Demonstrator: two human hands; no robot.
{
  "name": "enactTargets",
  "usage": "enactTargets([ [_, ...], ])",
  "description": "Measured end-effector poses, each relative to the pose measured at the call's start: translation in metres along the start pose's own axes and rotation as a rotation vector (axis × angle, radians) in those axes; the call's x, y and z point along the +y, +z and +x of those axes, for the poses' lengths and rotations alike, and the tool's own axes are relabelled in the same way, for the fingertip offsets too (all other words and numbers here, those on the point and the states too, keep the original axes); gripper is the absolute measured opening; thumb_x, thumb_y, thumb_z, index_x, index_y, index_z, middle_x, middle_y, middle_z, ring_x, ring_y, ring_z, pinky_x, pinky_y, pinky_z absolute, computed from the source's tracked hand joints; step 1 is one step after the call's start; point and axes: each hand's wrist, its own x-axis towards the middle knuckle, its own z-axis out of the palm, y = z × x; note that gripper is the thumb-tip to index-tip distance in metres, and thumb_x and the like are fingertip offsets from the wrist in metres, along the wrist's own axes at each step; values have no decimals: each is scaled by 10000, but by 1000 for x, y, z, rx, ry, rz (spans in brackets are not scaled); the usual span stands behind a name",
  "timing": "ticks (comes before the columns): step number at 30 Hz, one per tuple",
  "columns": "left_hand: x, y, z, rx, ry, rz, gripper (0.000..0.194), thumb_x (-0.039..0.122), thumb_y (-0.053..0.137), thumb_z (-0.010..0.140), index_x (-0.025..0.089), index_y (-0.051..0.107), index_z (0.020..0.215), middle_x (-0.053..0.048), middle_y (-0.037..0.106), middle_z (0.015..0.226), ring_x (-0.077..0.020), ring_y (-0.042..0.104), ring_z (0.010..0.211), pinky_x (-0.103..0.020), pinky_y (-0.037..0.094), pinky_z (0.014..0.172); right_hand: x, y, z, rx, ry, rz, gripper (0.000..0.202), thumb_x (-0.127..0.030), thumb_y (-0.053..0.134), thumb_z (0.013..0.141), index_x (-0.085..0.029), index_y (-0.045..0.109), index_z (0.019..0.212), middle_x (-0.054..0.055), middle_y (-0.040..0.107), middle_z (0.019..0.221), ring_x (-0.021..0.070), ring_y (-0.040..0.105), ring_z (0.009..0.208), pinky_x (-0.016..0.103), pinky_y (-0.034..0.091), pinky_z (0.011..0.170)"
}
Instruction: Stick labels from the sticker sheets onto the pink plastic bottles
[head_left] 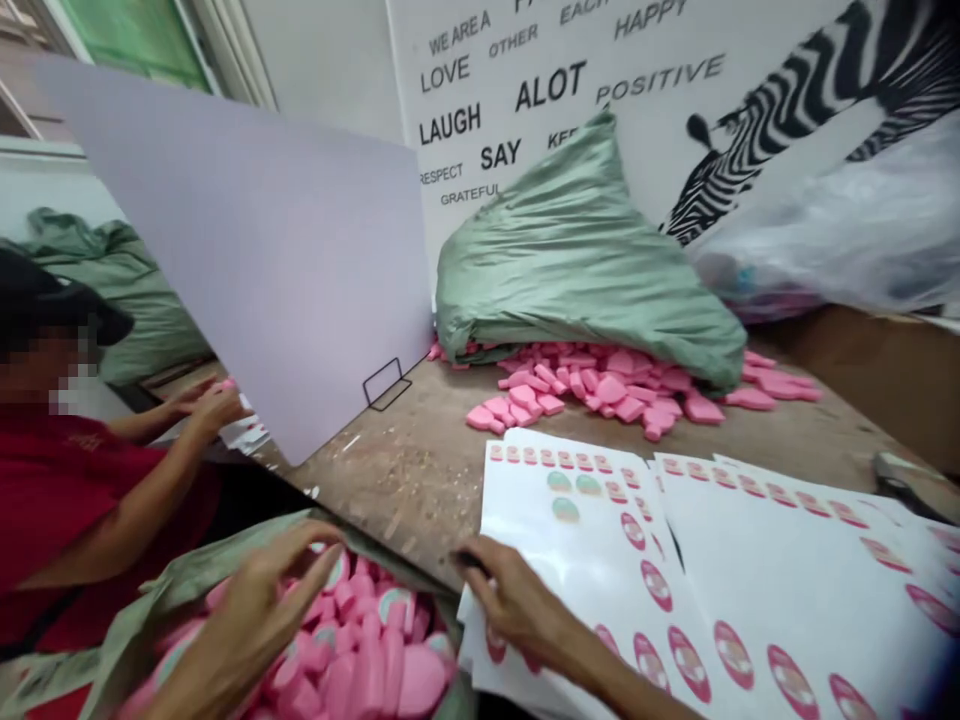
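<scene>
My left hand hangs over an open green sack full of pink foam-like pieces. Its thumb and fingers are apart, with nothing plainly held between them. Several pieces in the sack carry round pale green stickers. At the table edge, my right hand rests over the left side of a sticker sheet. Those fingers are closed, and something small and dark shows at their tips, too blurred to name. Pink oval stickers and a few green round ones remain on the sheet.
More sticker sheets overlap on the right. Behind them, a tilted green sack spills pink pieces onto the wooden table. A white divider panel stands left, with a co-worker's hands beyond it.
</scene>
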Motion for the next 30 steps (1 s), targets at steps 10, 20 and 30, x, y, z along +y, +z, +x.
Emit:
enactTargets([
  [10,-1,265,184,-220,-4,311,477,433,530,771,110,514,1122,-180,571,1110,-256,598,945,-344,452,765,128,-160,84,348,302,-503,347,-384,350,903,-173,611,993,84,685,919,219,628,852,299,429,735],
  [20,15,301,189,-412,309,383,275,296,444,838,150,623,989,-120,621,1040,-231,551,1029,-368,399,929,144,-163,145,344,383,-551,308,-296,434,880,-86,585,1047,183,645,1034,242,578,995,298,391,813],
  [30,79,260,98,-855,316,36,337,448,475,826,197,646,972,-38,673,847,-203,610,772,-281,457,691,76,-191,2,149,155,-119,335,-456,511,834,-155,644,897,-6,613,751,107,510,654,215,375,589],
])
